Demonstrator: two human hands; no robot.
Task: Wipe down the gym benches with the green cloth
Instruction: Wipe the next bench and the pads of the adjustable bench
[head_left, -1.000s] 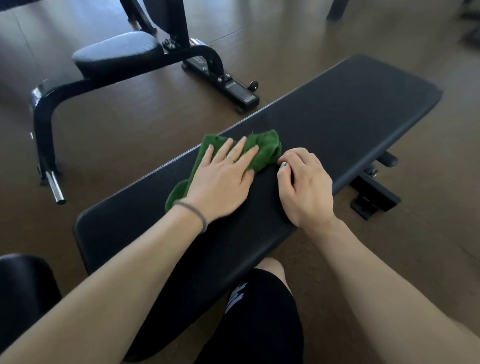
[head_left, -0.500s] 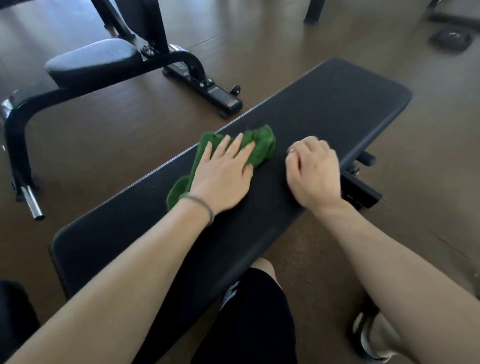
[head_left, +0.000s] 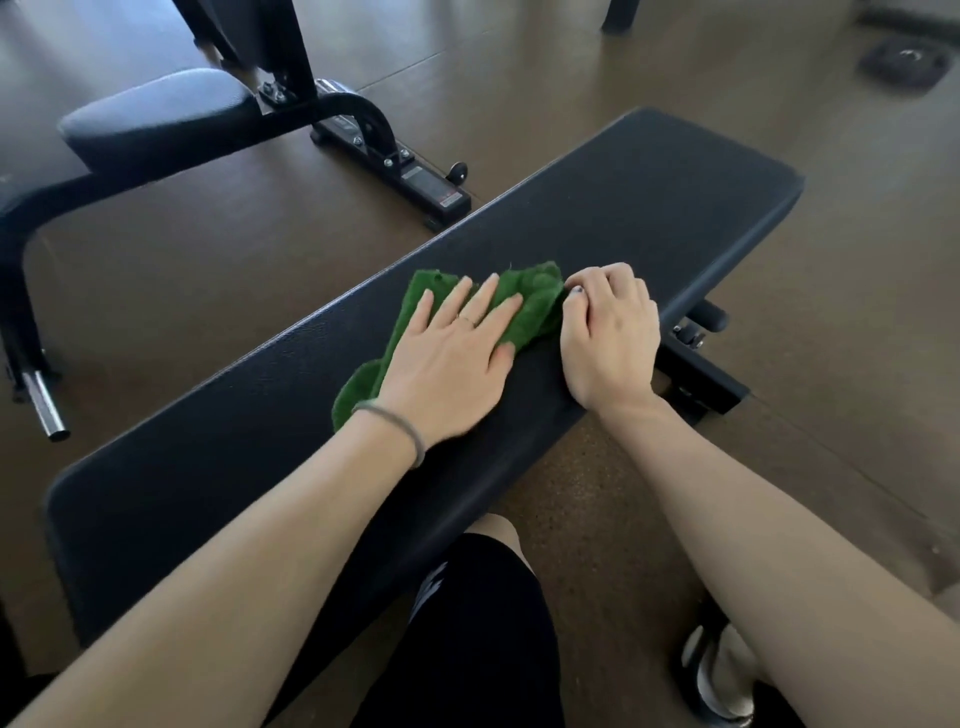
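Observation:
A long black flat bench (head_left: 649, 208) runs diagonally across the view. On its middle lies a crumpled green cloth (head_left: 535, 306). My left hand (head_left: 452, 358) presses flat on the cloth with straight, spread fingers and hides much of it. My right hand (head_left: 610, 338) rests on the bench just right of the cloth. Its fingers are curled, and its thumb and forefinger pinch the cloth's right edge.
A second bench with a padded black seat (head_left: 156, 119) and a curved black frame (head_left: 358, 119) stands at the back left. A chrome bar end (head_left: 44, 405) sticks out at the left. The bench's foot bracket (head_left: 701, 379) sits below my right hand. My knee and shoe are near the bottom.
My right hand has slid left along the bench from a gap beside the cloth to its right edge. My left hand stays flat on the cloth.

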